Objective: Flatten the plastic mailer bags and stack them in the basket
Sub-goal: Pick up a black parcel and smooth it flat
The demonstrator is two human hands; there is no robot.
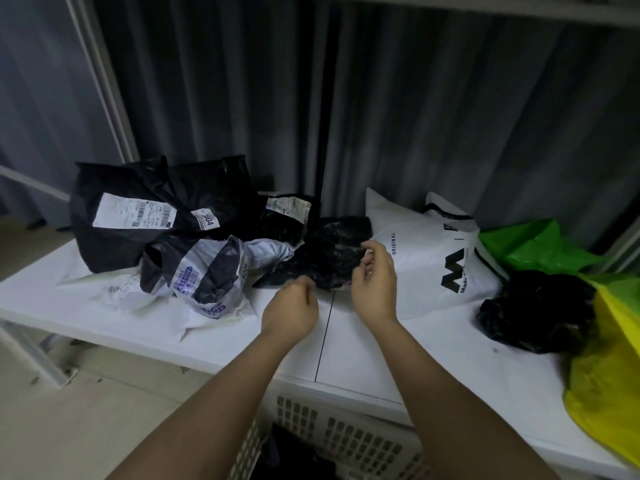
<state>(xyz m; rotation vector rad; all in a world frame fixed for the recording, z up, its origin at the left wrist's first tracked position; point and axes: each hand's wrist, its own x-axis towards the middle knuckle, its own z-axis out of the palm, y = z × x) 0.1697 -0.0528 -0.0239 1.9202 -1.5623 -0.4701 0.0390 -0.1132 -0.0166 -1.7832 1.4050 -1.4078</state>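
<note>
Black mailer (pixel 325 254): crumpled thin film lying on the white worktop (pixel 363 341), between a printed grey bag (pixel 204 271) and a white bag (pixel 426 258). Judged light, limp and slippery, so it will likely not stay flat unless pulled taut by opposite edges. Right hand (pixel 374 282): fingers curled, pinching the mailer's near right edge. Left hand (pixel 291 310): fingers curled at the near left edge; whether it grips the film cannot be told. Basket (pixel 332 441): below the worktop's front edge.
</note>
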